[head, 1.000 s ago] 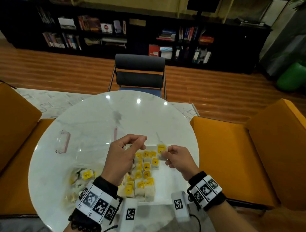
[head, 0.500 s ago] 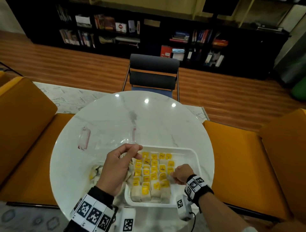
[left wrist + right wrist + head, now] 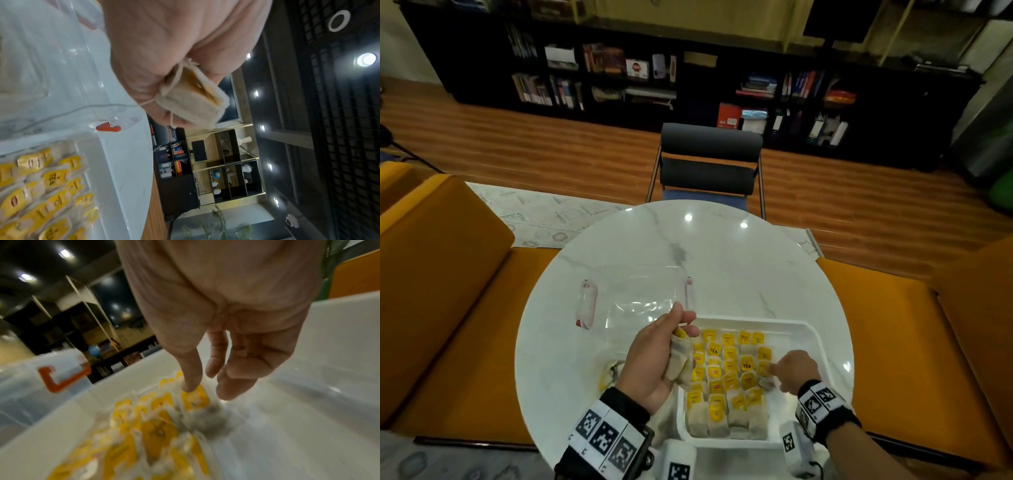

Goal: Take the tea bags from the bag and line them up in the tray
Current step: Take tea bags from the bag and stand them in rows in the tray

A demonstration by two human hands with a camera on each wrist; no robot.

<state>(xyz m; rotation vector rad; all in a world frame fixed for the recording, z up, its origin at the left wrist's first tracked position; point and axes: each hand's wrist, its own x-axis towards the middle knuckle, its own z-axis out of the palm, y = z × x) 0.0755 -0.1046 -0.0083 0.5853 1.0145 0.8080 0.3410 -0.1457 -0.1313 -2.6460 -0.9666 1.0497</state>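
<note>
A white tray point(image 3: 812, 337) lies near the front of the round table and holds several rows of tea bags point(image 3: 726, 373) with yellow tags. My left hand point(image 3: 674, 323) hovers at the tray's left edge and grips a small bunch of tea bags point(image 3: 678, 363), which shows as a folded bundle point(image 3: 193, 99) in the left wrist view. My right hand point(image 3: 774, 370) is low inside the tray, its straight fingers point(image 3: 190, 379) touching a tea bag point(image 3: 195, 398) at the right end of the rows. The clear zip bag point(image 3: 640, 301) lies behind my left hand.
A few tea bags point(image 3: 611, 375) remain in the near end of the clear bag, left of my left hand. The tray's right part point(image 3: 801, 356) is bare. A dark chair point(image 3: 710, 161) stands beyond the table and orange seats point(image 3: 887, 342) flank it.
My right hand carried a pinched tea bag from the far end of the tray down to the right side of the rows and let it go. My left hand kept its bunch.
</note>
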